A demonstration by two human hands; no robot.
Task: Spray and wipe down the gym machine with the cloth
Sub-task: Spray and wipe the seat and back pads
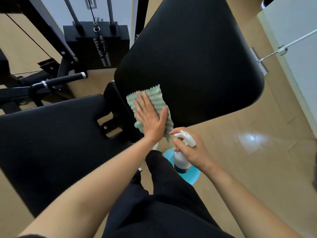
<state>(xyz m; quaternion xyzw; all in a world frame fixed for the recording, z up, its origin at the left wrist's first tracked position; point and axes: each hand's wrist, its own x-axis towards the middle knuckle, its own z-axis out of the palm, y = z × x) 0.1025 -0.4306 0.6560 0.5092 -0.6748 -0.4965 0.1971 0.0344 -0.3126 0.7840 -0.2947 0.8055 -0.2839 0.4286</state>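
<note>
While our left hand [151,117] lies flat on the green and white cloth [155,95], with the fingers straight and a little spread, we judge that the wiping step is in hand: the cloth is pressed against the lower left corner of the black ribbed back pad [197,54] of the gym machine. Our right hand [197,152] is just beside, lower and to the right, with its fingers curled round the neck of the white spray bottle [179,159]; the nozzle looks toward the pad, but we cannot tell if a finger pulls the trigger. Most of the pad, to the far and to the right, looks not yet reached, so the next move probably calls for a long stroke with even pressure across it, and then the same for the seat pad [51,143] at the near left. On the far left stand the weight stack [97,47] and a black handle bar [65,79]. The floor [257,177] is pale brown and shines at the right, below a white wall [291,31]. Under the bottle is a round light blue thing [194,176] that we cannot name.
</note>
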